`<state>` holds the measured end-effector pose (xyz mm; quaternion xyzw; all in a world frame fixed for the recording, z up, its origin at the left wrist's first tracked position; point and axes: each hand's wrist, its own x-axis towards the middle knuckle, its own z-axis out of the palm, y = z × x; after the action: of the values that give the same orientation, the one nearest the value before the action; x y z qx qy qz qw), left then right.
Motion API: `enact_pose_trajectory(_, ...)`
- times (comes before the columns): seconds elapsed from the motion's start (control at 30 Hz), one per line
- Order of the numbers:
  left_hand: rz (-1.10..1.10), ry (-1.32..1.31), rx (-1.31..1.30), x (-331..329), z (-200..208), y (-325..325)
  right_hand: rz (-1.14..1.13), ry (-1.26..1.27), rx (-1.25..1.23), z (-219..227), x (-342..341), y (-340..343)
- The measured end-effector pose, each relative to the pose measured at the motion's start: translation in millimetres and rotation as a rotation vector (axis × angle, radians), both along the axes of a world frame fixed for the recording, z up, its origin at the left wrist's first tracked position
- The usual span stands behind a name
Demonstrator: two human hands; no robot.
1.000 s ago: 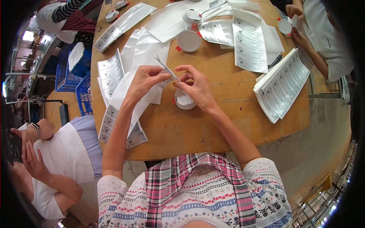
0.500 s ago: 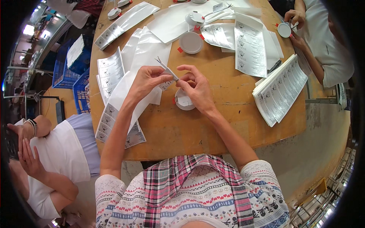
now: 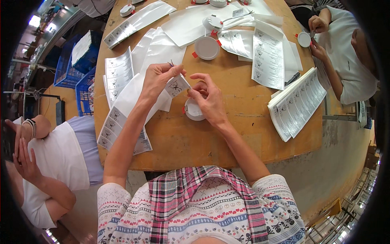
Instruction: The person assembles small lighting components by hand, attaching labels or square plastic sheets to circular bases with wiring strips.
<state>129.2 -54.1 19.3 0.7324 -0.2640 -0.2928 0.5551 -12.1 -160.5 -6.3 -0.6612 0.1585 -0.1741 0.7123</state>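
Observation:
My left hand point(image 3: 157, 81) pinches a thin cable, whose bare wire ends point(image 3: 171, 64) stick out past the fingertips. A small silver printed label point(image 3: 177, 86) stands out flat below those fingers, its face turned up. With thumb and fingers closed, my right hand point(image 3: 210, 99) grips the label's right corner. Just beneath that hand a round white downlight point(image 3: 196, 112) with a red clip lies on the table, partly covered by my fingers. The cable's run between label and downlight is hidden.
Label sheets point(image 3: 118, 126) lie left, with another sheet point(image 3: 268, 61) beyond. A stack of label sheets point(image 3: 298, 103) is at right. More downlights point(image 3: 206, 48) sit ahead on the wooden table point(image 3: 243, 134). Co-workers sit left and right; the right one holds a downlight point(image 3: 304, 39).
The label, seen nearly edge-on before, now shows its printed face. My left hand has moved slightly up along the cable; my right hand stays near the same place.

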Motion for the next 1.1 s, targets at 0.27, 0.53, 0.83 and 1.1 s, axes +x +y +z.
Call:
enact_pose_trajectory(0.27, 0.014, 0.058, 0.011, -1, 6, -4, 0.041, 0.063, -0.037, 0, 0, -2)
enact_pose_trajectory(0.53, -0.166, 0.054, 0.166, 0, 5, 8, -0.059, 0.033, -0.041, 4, 1, 3)
enact_pose_trajectory(0.83, -0.211, 0.040, 0.138, 2, 0, 11, -0.058, 0.038, -0.031, 2, -1, 1)
enact_pose_trajectory(1.1, -0.283, 0.013, 0.071, 3, -5, 8, 0.014, 0.111, -0.045, 9, 3, -4)
